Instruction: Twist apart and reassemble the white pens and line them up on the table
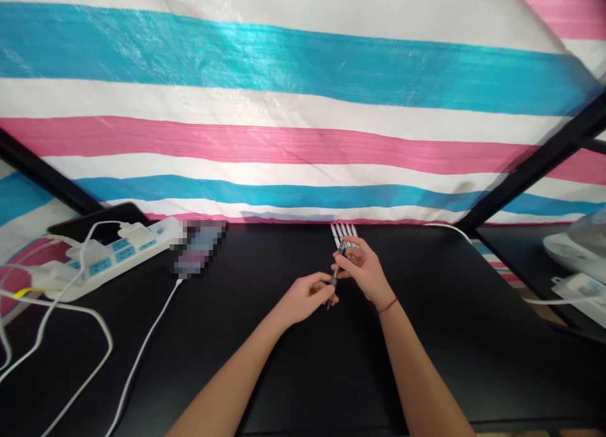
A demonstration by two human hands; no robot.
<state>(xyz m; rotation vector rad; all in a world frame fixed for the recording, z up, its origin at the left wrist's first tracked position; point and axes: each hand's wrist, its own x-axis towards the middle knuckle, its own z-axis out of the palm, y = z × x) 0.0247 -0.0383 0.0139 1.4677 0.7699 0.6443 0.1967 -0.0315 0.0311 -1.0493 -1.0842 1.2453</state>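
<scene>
A slim pen [336, 273] with a dark tip and a clear-looking barrel is held between my two hands above the black table [284, 374]. Its tip points down toward me. My left hand [310, 296] pinches the lower part near the tip. Higher up, the fingers of my right hand [362, 269] are closed on the upper part; a thin red band circles that wrist. Just beyond my right hand, several white sticks or pens [344, 230] lie side by side at the table's back edge, their near ends partly hidden by the hand.
On the left stand a white power strip [118, 260] with plugs and looping white cables, a dark tablet-like object [101, 221] and a blurred phone [199, 251] on a cable. Striped sheeting [303, 146] hangs behind. Another power strip [587, 293] is at far right.
</scene>
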